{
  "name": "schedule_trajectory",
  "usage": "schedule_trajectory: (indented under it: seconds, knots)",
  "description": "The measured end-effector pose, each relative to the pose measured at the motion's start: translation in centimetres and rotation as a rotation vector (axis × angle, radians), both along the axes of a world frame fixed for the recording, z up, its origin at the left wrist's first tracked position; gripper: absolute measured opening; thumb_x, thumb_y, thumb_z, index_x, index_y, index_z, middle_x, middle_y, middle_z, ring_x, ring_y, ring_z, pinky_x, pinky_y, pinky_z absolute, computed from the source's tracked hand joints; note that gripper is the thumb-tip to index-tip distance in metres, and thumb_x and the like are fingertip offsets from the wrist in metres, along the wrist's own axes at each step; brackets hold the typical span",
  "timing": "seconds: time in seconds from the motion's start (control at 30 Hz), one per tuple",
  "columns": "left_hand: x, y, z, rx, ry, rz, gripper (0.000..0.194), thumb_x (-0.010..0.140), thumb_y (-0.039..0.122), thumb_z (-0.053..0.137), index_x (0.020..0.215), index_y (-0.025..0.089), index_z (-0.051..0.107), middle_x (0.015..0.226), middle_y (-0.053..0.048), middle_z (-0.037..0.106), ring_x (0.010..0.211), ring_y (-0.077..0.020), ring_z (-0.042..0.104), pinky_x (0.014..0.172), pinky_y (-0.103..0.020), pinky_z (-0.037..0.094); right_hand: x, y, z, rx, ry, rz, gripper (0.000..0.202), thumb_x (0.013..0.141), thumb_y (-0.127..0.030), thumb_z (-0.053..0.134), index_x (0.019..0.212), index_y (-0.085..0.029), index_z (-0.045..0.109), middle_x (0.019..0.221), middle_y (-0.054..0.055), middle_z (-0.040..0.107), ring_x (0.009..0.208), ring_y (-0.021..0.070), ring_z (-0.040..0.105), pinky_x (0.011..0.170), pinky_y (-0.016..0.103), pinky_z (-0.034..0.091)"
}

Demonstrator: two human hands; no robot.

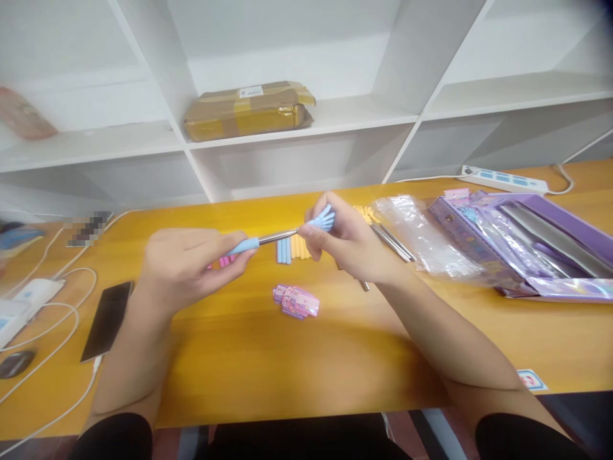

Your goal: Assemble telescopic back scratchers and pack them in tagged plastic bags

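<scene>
A back scratcher [278, 236] is held level above the table, with a blue handle, a metal rod and a blue hand-shaped head. My left hand [179, 265] is closed round the handle. With thumb and fingers, my right hand [352, 246] grips the other end, where the rod meets the head. Blue handles [283, 251] and yellow handles [301, 248] lie in a row behind. Pink handles [225, 260] show partly under my left hand. Past my right hand are metal rods [393, 243] and yellow hand-shaped heads [366, 213]. Small pink-purple printed cards [297, 301] lie in front.
Clear plastic bags [421, 236] and a purple box [569, 217] with wrapped items lie right. To the left are a phone [108, 319], white cables and a white power strip [29, 306]. Another strip [505, 180] lies back right. A taped parcel [249, 110] rests on the shelf.
</scene>
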State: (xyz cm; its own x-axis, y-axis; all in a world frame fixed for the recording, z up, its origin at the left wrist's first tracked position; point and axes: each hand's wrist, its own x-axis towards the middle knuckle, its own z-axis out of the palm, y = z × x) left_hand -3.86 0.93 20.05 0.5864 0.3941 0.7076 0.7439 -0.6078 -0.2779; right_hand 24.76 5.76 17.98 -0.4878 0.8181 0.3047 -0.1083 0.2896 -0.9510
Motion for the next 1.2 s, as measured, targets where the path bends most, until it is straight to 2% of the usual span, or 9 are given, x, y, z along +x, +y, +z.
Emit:
schedule_trajectory:
  seconds: [0.27,0.43,0.77,0.87,0.93,1.0,1.03,1.1,1.2]
  knots:
    - [0.5,0.6,-0.4,0.015,-0.051,-0.041,0.016,0.09,0.029,0.083,0.104,0.031,0.074,0.059,0.009,0.064,0.052,-0.0112,0.061,0.051,-0.028,0.038,-0.3,0.4,-1.1,0.025,0.016,-0.013,0.046,0.094,-0.055,0.081,0.092,-0.025,0.046,0.068,-0.007,0.062,0.059,0.0091,0.059,0.055,0.026,0.043]
    - [0.9,1.0,-0.5,0.042,-0.069,-0.082,0.015,0.09,0.028,0.084,0.101,0.029,0.073,0.059,0.01,0.065,0.049,-0.0098,0.059,0.051,-0.026,0.039,-0.6,0.3,-1.1,0.018,0.022,-0.017,0.048,0.093,-0.056,0.081,0.091,-0.025,0.045,0.066,-0.007,0.062,0.057,0.0095,0.059,0.056,0.027,0.042]
    - [1.1,1.0,-0.6,0.011,-0.066,-0.058,0.013,0.09,0.028,0.083,0.099,0.027,0.074,0.061,0.009,0.067,0.051,-0.0102,0.059,0.052,-0.027,0.04,-0.6,0.2,-1.2,0.038,-0.042,-0.033,0.048,0.095,-0.058,0.078,0.09,-0.025,0.043,0.063,-0.007,0.06,0.058,0.0108,0.059,0.057,0.027,0.044]
    - [0.7,1.3,-0.1,-0.111,-0.077,-0.034,0.008,0.097,0.034,0.078,0.094,0.027,0.075,0.066,0.007,0.072,0.054,-0.0102,0.062,0.054,-0.026,0.04,-0.3,0.5,-1.2,0.157,-0.158,-0.089,0.039,0.1,-0.055,0.072,0.105,-0.024,0.049,0.076,-0.004,0.062,0.065,0.0127,0.062,0.06,0.028,0.048]
    - [0.4,1.4,0.4,-0.288,-0.072,0.011,0.021,0.102,0.042,0.071,0.09,0.026,0.076,0.068,0.006,0.074,0.055,-0.0101,0.063,0.055,-0.025,0.04,-0.1,0.9,-1.3,0.351,-0.237,-0.17,0.042,0.101,-0.049,0.072,0.127,-0.025,0.05,0.098,0.003,0.066,0.076,0.0153,0.065,0.065,0.031,0.053]
    - [0.1,1.5,1.0,-0.469,-0.048,0.068,0.034,0.107,0.048,0.063,0.086,0.024,0.074,0.067,0.005,0.071,0.055,-0.0104,0.061,0.055,-0.025,0.038,0.2,1.3,-1.3,0.589,-0.292,-0.267,0.044,0.102,-0.043,0.07,0.139,-0.027,0.05,0.12,0.009,0.064,0.089,0.0188,0.067,0.073,0.035,0.057]
    - [0.1,1.4,1.2,-0.538,-0.035,0.097,0.038,0.108,0.051,0.059,0.085,0.024,0.073,0.066,0.005,0.07,0.054,-0.0107,0.06,0.055,-0.026,0.038,0.3,1.4,-1.3,0.672,-0.323,-0.303,0.038,0.104,-0.041,0.066,0.137,-0.028,0.053,0.125,0.01,0.063,0.092,0.0198,0.066,0.075,0.036,0.058]
    - [0.0,1.3,1.4,-0.621,-0.02,0.143,0.042,0.11,0.054,0.054,0.086,0.023,0.07,0.067,0.004,0.068,0.055,-0.0116,0.059,0.057,-0.026,0.038,0.6,1.5,-1.0,0.709,-0.406,-0.339,0.02,0.109,-0.041,0.056,0.125,-0.029,0.058,0.12,0.007,0.066,0.088,0.0188,0.065,0.072,0.035,0.058]
    - [0.0,1.0,1.5,-0.66,-0.004,0.183,0.044,0.111,0.056,0.049,0.091,0.023,0.069,0.075,0.002,0.071,0.063,-0.0142,0.064,0.061,-0.027,0.04,0.9,1.4,-0.7,0.699,-0.564,-0.326,0.018,0.112,-0.044,0.05,0.12,-0.03,0.059,0.113,0.004,0.068,0.075,0.015,0.062,0.063,0.03,0.053]
